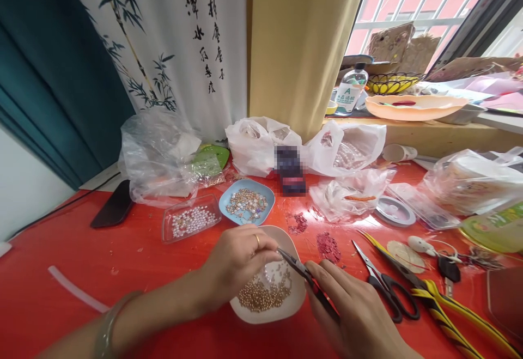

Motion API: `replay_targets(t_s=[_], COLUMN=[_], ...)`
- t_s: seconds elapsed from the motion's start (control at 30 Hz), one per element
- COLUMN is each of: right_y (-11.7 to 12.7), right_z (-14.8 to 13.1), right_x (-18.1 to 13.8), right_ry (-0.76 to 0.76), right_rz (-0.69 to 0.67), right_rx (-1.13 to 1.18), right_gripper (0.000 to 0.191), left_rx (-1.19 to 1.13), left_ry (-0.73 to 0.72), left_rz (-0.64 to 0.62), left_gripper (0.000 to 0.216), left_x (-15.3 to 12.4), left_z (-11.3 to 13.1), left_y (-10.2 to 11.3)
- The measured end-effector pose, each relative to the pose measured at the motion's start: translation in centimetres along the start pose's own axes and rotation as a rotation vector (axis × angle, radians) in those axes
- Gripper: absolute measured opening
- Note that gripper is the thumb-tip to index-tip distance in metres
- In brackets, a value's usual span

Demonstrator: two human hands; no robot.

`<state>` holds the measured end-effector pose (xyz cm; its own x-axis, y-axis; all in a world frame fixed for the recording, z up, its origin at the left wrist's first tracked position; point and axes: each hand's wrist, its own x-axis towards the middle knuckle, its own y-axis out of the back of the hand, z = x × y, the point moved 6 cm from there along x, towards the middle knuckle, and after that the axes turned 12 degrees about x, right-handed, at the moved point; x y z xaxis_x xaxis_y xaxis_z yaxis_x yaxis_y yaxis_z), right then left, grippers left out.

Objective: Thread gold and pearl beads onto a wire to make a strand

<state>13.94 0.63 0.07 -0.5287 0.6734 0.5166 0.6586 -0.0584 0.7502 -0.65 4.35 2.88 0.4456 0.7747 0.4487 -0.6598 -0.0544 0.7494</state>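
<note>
Above a pale dish (295, 293) of gold beads (263, 296), my left hand (235, 263) is closed in a pinch. What sits between its fingertips is too small to make out. My right hand (347, 304) is wrapped round dark-handled pliers (300, 269), whose narrow jaws reach the left fingertips. A few white pearl beads (268, 276) show near the left hand, over the dish. Behind the dish stand a blue dish (232, 214) with mixed beads and a clear plastic tray (167, 233) of white pearl beads (192, 221).
Black scissors (384, 285) and large yellow-and-black pliers (439, 296) lie to the right of my right hand. Plastic bags (261, 144) line the back of the red table (163, 277). A dark phone (112, 205) lies at left, and a white strip (75, 288) nearer the front.
</note>
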Motion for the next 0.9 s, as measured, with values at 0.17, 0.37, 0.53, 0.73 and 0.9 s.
replay_targets(t_s=[0.17, 0.37, 0.53, 0.73, 0.9], right_y=[-0.4, 1.1, 1.0, -0.2, 0.6], right_z=[0.5, 2.0, 6.4, 7.7, 6.8], right_x=[0.0, 0.8, 0.6, 0.0, 0.8], right_ry=[-0.150, -0.223, -0.395, -0.400, -0.354], right_rz=[-0.062, 0.003, -0.041, -0.163, -0.111], right_rx=[0.172, 0.061, -0.315, -0.484, -0.491], right_gripper=[0.020, 0.024, 0.032, 0.039, 0.043], left_rx=[-0.069, -0.308, -0.701, -1.015, -1.101], left_ry=[0.021, 0.288, 0.519, 0.602, 0.625], left_rz=[0.010, -0.078, -0.220, -0.240, -0.203], left_gripper=[0.012, 0.012, 0.018, 0.017, 0.022], left_x=[0.2, 0.4, 0.2, 0.2, 0.1], left_z=[-0.3, -1.7, -2.8, -2.8, -2.8], left_y=[0.1, -0.1, -1.5, -2.1, -2.1])
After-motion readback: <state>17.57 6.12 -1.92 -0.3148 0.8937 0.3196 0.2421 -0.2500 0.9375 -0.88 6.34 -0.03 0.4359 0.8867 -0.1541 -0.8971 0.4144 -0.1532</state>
